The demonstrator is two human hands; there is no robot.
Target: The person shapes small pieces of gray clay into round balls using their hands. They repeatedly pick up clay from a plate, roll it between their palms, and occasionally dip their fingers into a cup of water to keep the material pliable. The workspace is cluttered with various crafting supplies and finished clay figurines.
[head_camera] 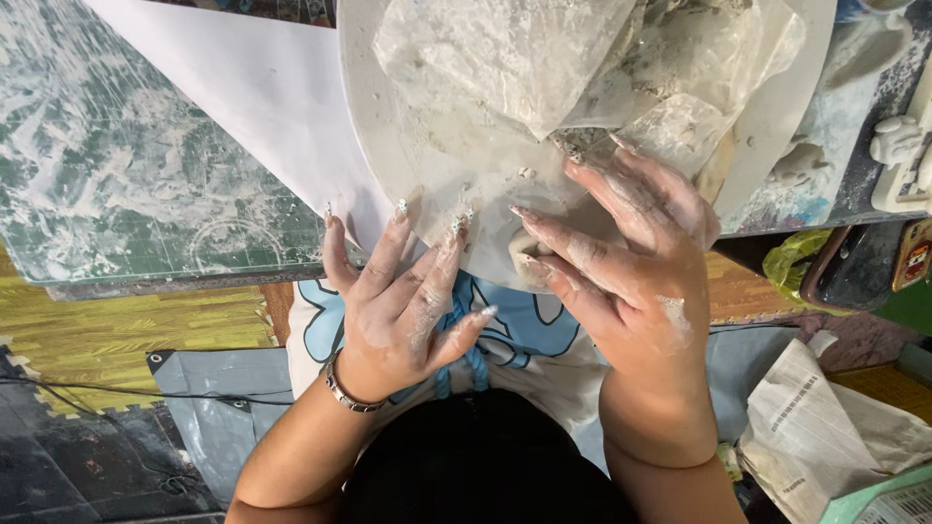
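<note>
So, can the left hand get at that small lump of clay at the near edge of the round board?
Probably yes: the left hand lies beside the clay lump, with nothing between them.

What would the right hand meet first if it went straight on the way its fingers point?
Probably the crumpled clay-smeared plastic bag on the round white board; the right hand points up-left toward it, though depth is unclear.

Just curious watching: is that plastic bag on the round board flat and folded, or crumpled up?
Crumpled. The clear plastic bag lies bunched in creased, clay-smeared folds on the white round board, just beyond the right hand.
</note>
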